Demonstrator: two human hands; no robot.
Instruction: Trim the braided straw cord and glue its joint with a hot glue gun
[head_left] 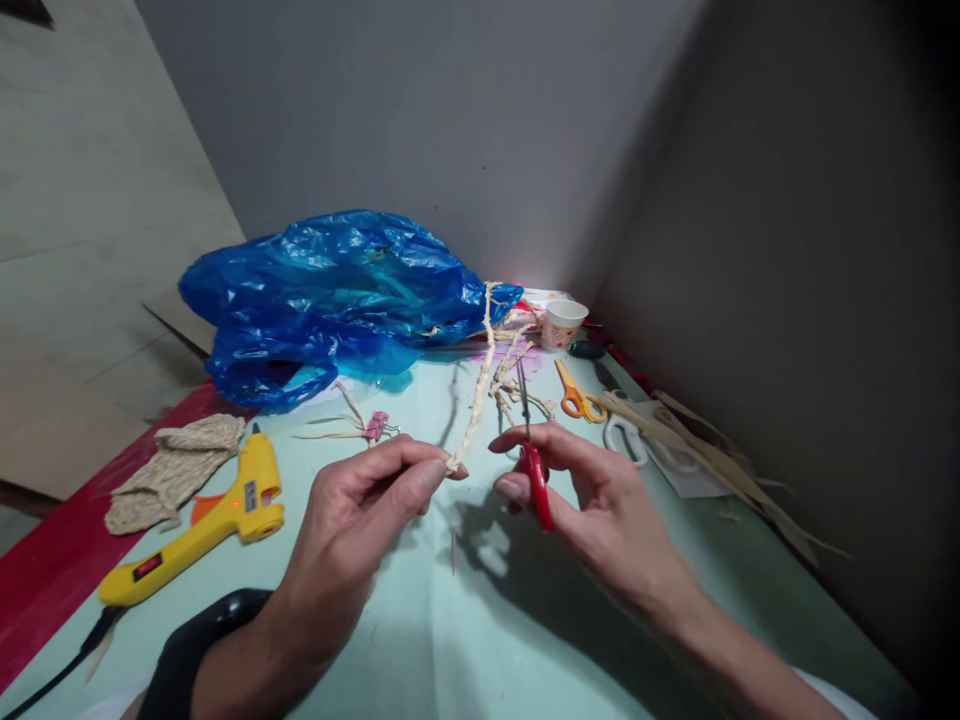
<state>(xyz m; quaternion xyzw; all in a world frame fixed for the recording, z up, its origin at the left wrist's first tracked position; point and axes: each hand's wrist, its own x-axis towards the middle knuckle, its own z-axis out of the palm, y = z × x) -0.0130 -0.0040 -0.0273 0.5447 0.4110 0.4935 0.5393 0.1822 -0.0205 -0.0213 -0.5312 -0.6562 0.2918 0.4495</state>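
My left hand [358, 520] pinches the near end of a long pale braided straw cord [480, 385] that runs away from me toward the blue bag. My right hand [592, 495] grips red-handled scissors [536, 480], blades pointing up and away, just right of the cord's held end. Both hands hover above the pale green table [465, 640], a few centimetres apart.
A yellow glue gun [206, 525] and a woven straw piece [172, 470] lie at left. A crumpled blue plastic bag [337, 295] sits behind. Orange scissors [579, 395], white scissors [626, 435], a paper cup [562, 322], loose straw strips [720, 465] and a pink clip [376, 425] are scattered.
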